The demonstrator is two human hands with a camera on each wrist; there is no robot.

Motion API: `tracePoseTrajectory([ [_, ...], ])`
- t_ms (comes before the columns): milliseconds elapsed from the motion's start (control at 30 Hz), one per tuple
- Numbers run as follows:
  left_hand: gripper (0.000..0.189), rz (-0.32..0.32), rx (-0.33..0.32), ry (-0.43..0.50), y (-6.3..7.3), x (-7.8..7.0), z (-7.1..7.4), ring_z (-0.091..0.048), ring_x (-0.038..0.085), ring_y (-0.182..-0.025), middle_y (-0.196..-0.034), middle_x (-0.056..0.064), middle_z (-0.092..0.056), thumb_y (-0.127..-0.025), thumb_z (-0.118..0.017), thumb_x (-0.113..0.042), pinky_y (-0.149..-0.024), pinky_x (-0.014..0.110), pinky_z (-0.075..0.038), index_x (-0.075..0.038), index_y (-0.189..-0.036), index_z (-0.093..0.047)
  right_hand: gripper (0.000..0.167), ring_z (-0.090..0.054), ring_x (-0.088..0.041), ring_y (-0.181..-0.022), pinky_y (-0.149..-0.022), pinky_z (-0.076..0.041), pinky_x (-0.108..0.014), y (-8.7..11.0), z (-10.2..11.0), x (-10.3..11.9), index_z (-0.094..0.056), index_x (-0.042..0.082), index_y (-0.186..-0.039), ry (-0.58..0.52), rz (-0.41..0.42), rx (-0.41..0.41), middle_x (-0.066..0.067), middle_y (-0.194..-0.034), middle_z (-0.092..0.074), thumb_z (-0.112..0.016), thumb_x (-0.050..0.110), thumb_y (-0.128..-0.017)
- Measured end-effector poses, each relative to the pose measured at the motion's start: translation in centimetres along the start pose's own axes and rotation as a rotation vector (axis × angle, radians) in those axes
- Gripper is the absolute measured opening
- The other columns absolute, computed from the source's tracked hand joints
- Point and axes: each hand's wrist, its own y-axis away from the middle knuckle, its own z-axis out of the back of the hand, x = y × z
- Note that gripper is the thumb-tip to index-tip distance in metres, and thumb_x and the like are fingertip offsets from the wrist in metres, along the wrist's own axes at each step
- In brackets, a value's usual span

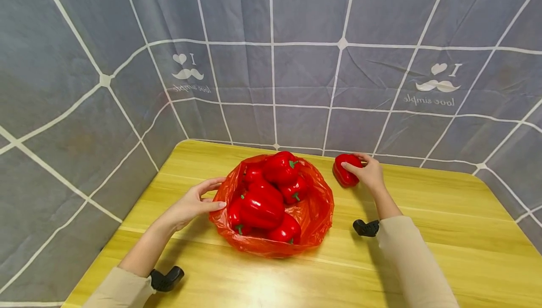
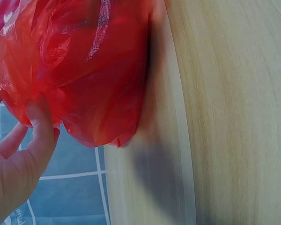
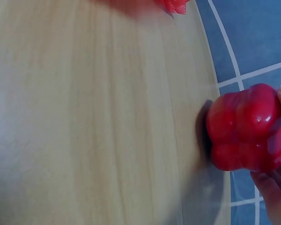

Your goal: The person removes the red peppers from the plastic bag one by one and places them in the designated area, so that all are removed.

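Sleeves: beige, nearest, either side of red bag.
Left hand: my fingers pinch bag's left side.
Right hand: I grip loose pepper, right of bag.
Bagged peppers: heaped inside.

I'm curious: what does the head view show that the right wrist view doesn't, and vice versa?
Only the head view: the left hand holding the side of the thin red plastic bag, and the glossy red bell peppers with green stems inside.

Only the right wrist view: a close-up of the lobed end of the single glossy red bell pepper outside the bag.

Both: that pepper in the right hand, the wood-grain tabletop, white-lined grey cloth, and some bag.
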Motion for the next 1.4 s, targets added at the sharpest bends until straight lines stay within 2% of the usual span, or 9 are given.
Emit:
tracePoseTrajectory([
  [267,0.068,-0.006,-0.003,0.003,0.0,0.2,-0.1,-0.065,0.024,-0.09,-0.138,0.031,-0.028,-0.085,-0.066,-0.004,-0.075,0.032,-0.054,0.005,-0.141,-0.028,0.059,-0.048,-0.038,-0.11,-0.091,-0.046,-0.048,-0.2,-0.1,-0.2,-0.05,-0.003,-0.129,-0.002,0.003,-0.018,-0.026,-0.125,-0.051,-0.068,0.03,-0.085],
  [500,0.069,-0.002,-0.009,-0.001,0.0,0.2,-0.1,-0.064,0.024,-0.092,-0.138,0.031,-0.028,-0.085,-0.066,-0.005,-0.076,0.031,-0.054,0.005,-0.141,-0.028,0.061,-0.046,-0.04,-0.114,-0.092,-0.046,-0.049,-0.2,0.1,-0.2,-0.048,-0.003,-0.131,-0.033,-0.001,0.0,-0.026,-0.128,-0.049,-0.069,0.031,-0.084],
  [833,0.068,0.0,-0.002,0.007,0.1,0.2,0.0,-0.064,0.024,-0.091,-0.138,0.031,-0.028,-0.085,-0.066,-0.005,-0.076,0.031,-0.054,0.005,-0.141,-0.028,0.059,-0.047,-0.042,-0.114,-0.093,-0.043,-0.051,0.1,0.9,0.0,-0.05,-0.005,-0.128,-0.014,0.064,0.005,-0.029,-0.125,-0.051,-0.071,0.028,-0.083],
  [1033,0.069,0.003,-0.002,0.007,-0.1,0.1,0.0,-0.064,0.024,-0.093,-0.139,0.031,-0.027,-0.085,-0.066,-0.006,-0.076,0.032,-0.054,0.004,-0.142,-0.027,0.06,-0.047,-0.044,-0.116,-0.095,-0.041,-0.053,0.4,2.5,1.5,-0.05,-0.006,-0.129,-0.018,0.102,0.022,-0.03,-0.127,-0.049,-0.073,0.025,-0.082],
  [1133,0.069,0.001,-0.002,0.009,-0.1,0.1,0.0,-0.064,0.025,-0.093,-0.138,0.031,-0.028,-0.085,-0.066,-0.005,-0.076,0.032,-0.054,0.004,-0.142,-0.028,0.062,-0.045,-0.044,-0.118,-0.094,-0.041,-0.054,0.4,3.1,2.6,-0.047,-0.005,-0.131,-0.034,0.124,0.07,-0.029,-0.129,-0.047,-0.072,0.025,-0.083],
  [1267,0.07,0.008,-0.001,0.014,0.0,0.1,-0.1,-0.064,0.024,-0.093,-0.138,0.031,-0.028,-0.085,-0.066,-0.005,-0.076,0.032,-0.054,0.005,-0.142,-0.027,0.063,-0.043,-0.042,-0.12,-0.095,-0.041,-0.054,0.5,3.5,4.6,-0.045,-0.001,-0.135,-0.07,0.159,0.174,-0.027,-0.132,-0.045,-0.07,0.025,-0.084],
  [1400,0.07,0.006,-0.006,0.014,0.0,0.2,-0.1,-0.064,0.023,-0.092,-0.138,0.031,-0.028,-0.085,-0.066,-0.005,-0.076,0.032,-0.054,0.004,-0.142,-0.027,0.061,-0.044,-0.039,-0.122,-0.095,-0.041,-0.052,0.5,3.4,7.0,-0.046,0.002,-0.134,-0.094,0.228,0.278,-0.022,-0.133,-0.047,-0.071,0.024,-0.084],
])
